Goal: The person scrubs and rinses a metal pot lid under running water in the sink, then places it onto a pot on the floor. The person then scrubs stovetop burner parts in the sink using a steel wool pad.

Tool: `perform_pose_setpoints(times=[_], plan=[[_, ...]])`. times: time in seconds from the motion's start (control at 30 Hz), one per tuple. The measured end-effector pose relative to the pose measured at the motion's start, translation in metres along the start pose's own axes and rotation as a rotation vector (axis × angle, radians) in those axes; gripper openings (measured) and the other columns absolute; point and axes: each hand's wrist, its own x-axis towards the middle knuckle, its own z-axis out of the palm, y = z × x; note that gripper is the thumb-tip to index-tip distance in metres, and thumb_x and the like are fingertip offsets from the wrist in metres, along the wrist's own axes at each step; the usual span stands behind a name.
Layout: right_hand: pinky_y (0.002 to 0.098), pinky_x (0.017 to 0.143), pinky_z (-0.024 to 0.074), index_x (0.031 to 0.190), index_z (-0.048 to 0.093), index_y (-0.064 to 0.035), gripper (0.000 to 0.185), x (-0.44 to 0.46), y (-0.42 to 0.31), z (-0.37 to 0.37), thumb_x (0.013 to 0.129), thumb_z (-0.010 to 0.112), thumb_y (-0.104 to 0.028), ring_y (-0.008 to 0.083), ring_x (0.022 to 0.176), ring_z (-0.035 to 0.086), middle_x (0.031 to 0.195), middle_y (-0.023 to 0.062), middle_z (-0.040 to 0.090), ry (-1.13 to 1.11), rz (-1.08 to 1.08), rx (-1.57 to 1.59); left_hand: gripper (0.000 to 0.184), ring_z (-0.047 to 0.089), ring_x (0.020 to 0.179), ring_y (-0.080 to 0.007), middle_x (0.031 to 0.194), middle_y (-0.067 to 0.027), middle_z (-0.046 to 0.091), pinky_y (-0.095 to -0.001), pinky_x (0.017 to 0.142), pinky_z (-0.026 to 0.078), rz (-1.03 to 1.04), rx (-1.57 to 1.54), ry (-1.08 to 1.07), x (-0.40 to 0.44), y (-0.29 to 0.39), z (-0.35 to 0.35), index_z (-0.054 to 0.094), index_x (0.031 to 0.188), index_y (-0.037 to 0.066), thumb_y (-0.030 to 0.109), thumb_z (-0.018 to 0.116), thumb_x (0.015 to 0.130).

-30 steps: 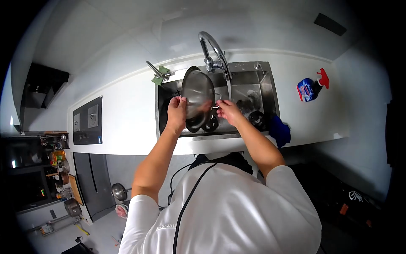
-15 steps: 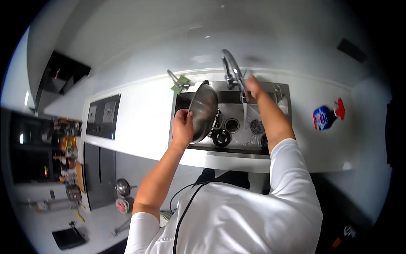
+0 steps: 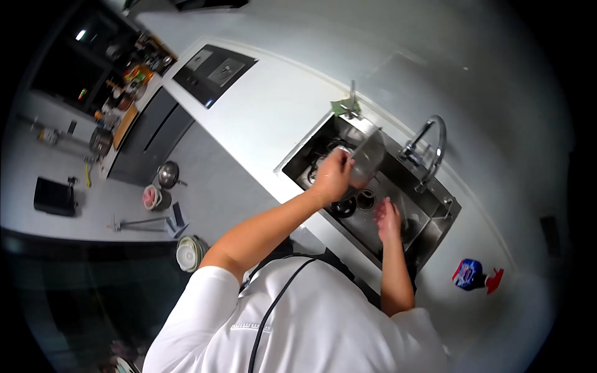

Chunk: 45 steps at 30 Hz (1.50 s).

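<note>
My left hand [image 3: 334,177] grips the rim of a see-through lid or bowl [image 3: 369,158], which is tilted over the left part of the steel sink [image 3: 423,219] and smeared by motion. Over the middle of the sink is my right hand [image 3: 388,219], its fingers slightly apart and holding nothing. Below the hands, a black round part [image 3: 343,207] lies near the drain [image 3: 366,199]. The curved faucet [image 3: 441,140] stands behind the sink, and no water shows under its spout.
A blue spray bottle with a red trigger [image 3: 469,274] lies on the counter right of the sink. A green cloth [image 3: 341,107] hangs at a small tap. The cooktop [image 3: 214,74] is farther left. Pots and a bin [image 3: 152,198] stand beyond the counter.
The view has turned leftward. My right hand has gone from the lid to the faucet, then down over the sink. The running water has stopped. My left hand still holds the lid.
</note>
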Motion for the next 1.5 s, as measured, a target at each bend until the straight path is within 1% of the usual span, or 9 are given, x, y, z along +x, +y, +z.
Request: perform_pose_setpoints(times=[0.1, 0.23, 0.33, 0.4, 0.77, 0.9, 1.0, 1.2, 1.5], plan=[[0.0293, 0.058, 0.043, 0.098, 0.066, -0.0148, 0.034, -0.006, 0.001, 0.037, 0.099, 0.068, -0.048, 0.0117, 0.07, 0.061, 0.079, -0.0021, 0.066, -0.178, 0.093, 0.269, 0.023, 0.065, 0.082, -0.0353, 0.091, -0.0205, 0.067, -0.043, 0.077, 0.052, 0.041, 0.052, 0.031, -0.009, -0.008, 0.011, 0.06, 0.111, 0.0, 0.019, 0.066, 0.099], [0.0272, 0.062, 0.0417, 0.102, 0.068, -0.0149, 0.023, 0.026, 0.017, 0.025, 0.105, 0.061, -0.036, 0.0124, 0.076, 0.06, 0.092, -0.0004, 0.068, -0.196, 0.199, 0.114, 0.025, 0.065, 0.088, -0.0437, 0.097, -0.0256, 0.066, -0.0485, 0.078, 0.052, 0.068, 0.003, -0.006, -0.016, -0.005, 0.011, 0.059, 0.11, 0.001, 0.02, 0.068, 0.097], [0.0275, 0.064, 0.0411, 0.103, 0.068, -0.0146, 0.016, 0.008, 0.018, 0.04, 0.106, 0.058, -0.027, 0.0128, 0.072, 0.056, 0.094, 0.0, 0.067, -0.075, -0.008, 0.137, 0.027, 0.063, 0.09, -0.0481, 0.098, -0.0276, 0.065, -0.0513, 0.079, 0.051, 0.218, -0.043, 0.033, -0.027, -0.012, 0.006, 0.058, 0.109, 0.001, 0.02, 0.07, 0.095], [0.0294, 0.061, 0.0414, 0.108, 0.067, -0.0142, 0.012, 0.03, 0.019, 0.025, 0.106, 0.059, -0.023, 0.0131, 0.07, 0.054, 0.093, 0.0002, 0.066, -0.173, 0.118, -0.002, 0.025, 0.064, 0.091, -0.0487, 0.097, -0.0274, 0.066, -0.0518, 0.08, 0.051, 0.157, -0.02, -0.02, -0.029, -0.022, -0.001, 0.057, 0.108, 0.002, 0.018, 0.07, 0.094], [0.0281, 0.046, 0.037, 0.097, 0.057, -0.0118, 0.019, -0.018, -0.007, 0.053, 0.107, 0.06, -0.028, 0.0121, 0.059, 0.052, 0.083, 0.0011, 0.062, -0.05, -0.157, -0.044, 0.019, 0.066, 0.094, -0.0486, 0.097, -0.0265, 0.07, -0.0553, 0.081, 0.052, -0.07, -0.131, 0.108, 0.014, -0.126, -0.034, 0.067, 0.1, 0.002, 0.02, 0.062, 0.098], [0.0265, 0.041, 0.0312, 0.094, 0.057, -0.0145, 0.023, -0.019, -0.023, 0.062, 0.109, 0.055, -0.032, 0.0104, 0.051, 0.044, 0.076, -0.0021, 0.056, 0.047, -0.082, 0.002, 0.035, 0.068, 0.102, -0.0456, 0.104, -0.0286, 0.071, -0.0521, 0.087, 0.054, -0.06, -0.082, -0.229, 0.026, -0.137, -0.057, 0.066, 0.108, -0.004, 0.028, 0.07, 0.094], [0.0258, 0.039, 0.0281, 0.089, 0.055, -0.0163, 0.029, -0.033, -0.035, 0.094, 0.11, 0.052, -0.036, 0.0083, 0.049, 0.04, 0.07, -0.0038, 0.052, 0.09, -0.058, 0.002, 0.06, 0.064, 0.12, -0.0434, 0.119, -0.03, 0.069, -0.0477, 0.099, 0.052, -0.056, -0.047, -0.443, 0.017, -0.127, -0.11, 0.057, 0.129, -0.009, 0.036, 0.074, 0.092], [0.0246, 0.035, 0.0262, 0.087, 0.055, -0.0183, 0.026, -0.05, -0.041, 0.131, 0.11, 0.051, -0.032, 0.0071, 0.044, 0.038, 0.067, -0.0061, 0.053, 0.25, -0.08, -0.079, 0.057, 0.067, 0.114, -0.0419, 0.121, -0.0238, 0.071, -0.0459, 0.095, 0.054, 0.058, 0.085, -0.692, 0.006, -0.175, -0.242, 0.068, 0.122, -0.004, 0.045, 0.071, 0.092], [0.0263, 0.038, 0.0307, 0.085, 0.05, -0.0145, 0.03, -0.088, -0.031, 0.246, 0.111, 0.045, -0.029, 0.0075, 0.046, 0.038, 0.068, -0.0033, 0.053, 0.231, -0.287, 0.065, 0.058, 0.067, 0.114, -0.0273, 0.125, -0.0181, 0.069, -0.0406, 0.093, 0.057, -0.22, -0.197, -0.113, -0.031, -0.315, -0.529, 0.065, 0.131, -0.001, 0.043, 0.072, 0.094]])
